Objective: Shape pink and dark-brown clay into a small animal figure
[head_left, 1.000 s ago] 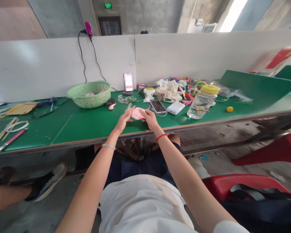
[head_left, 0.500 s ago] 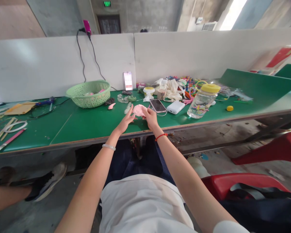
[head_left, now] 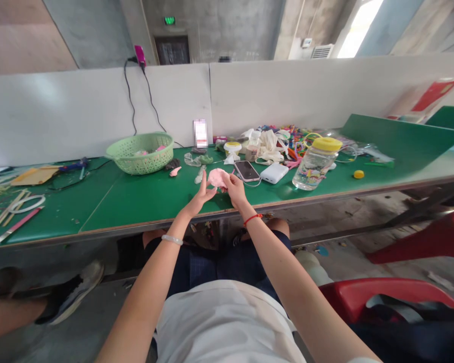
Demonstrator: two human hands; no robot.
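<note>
A small pale pink crumpled piece [head_left: 216,177] is held just above the green table [head_left: 144,196], near its front edge. My right hand [head_left: 233,190] pinches its right side with closed fingers. My left hand [head_left: 200,196] is raised beside it with fingers stretched upward, fingertips touching the pink piece's left side. A white bracelet circles my left wrist and a red string my right wrist.
Behind the hands lie a phone [head_left: 246,170], a white power bank [head_left: 274,172], a yellow-lidded clear jar [head_left: 317,163] and a heap of coloured bits. A green basket [head_left: 140,153] stands back left. Sticks and tools lie far left. A red chair [head_left: 386,297] is at my right.
My left hand has opened and lifted its fingers off the pink piece. The right hand keeps its pinch. The view has tilted slightly.
</note>
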